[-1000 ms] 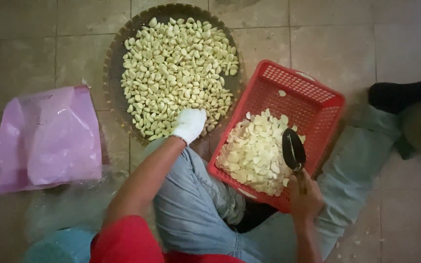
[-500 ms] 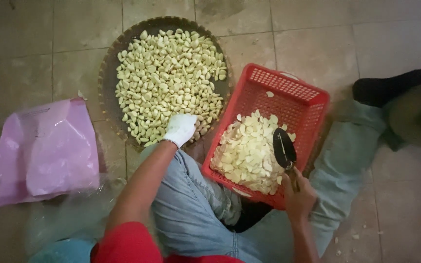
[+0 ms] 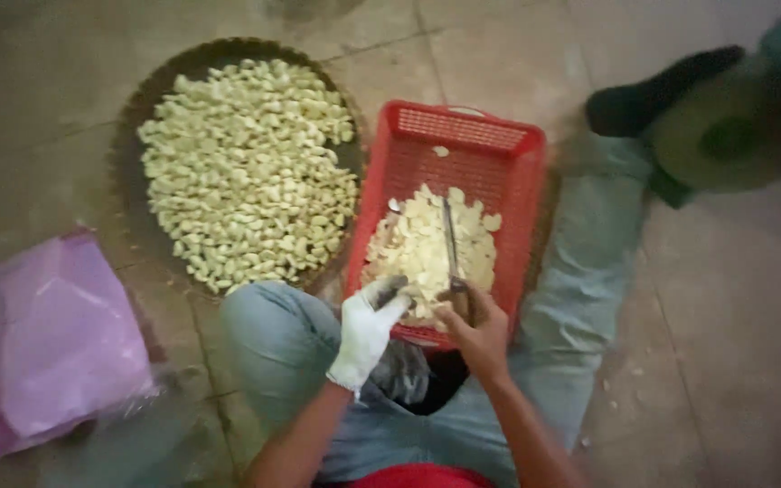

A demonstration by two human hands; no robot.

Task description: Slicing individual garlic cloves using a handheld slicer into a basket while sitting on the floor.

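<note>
Head view: pink bag (image 3: 42, 348) lower-left.

The single head-worn camera looked steeply down from close above the seated person's lap onto the grey tiled floor (image 3: 734, 298) ahead.
</note>
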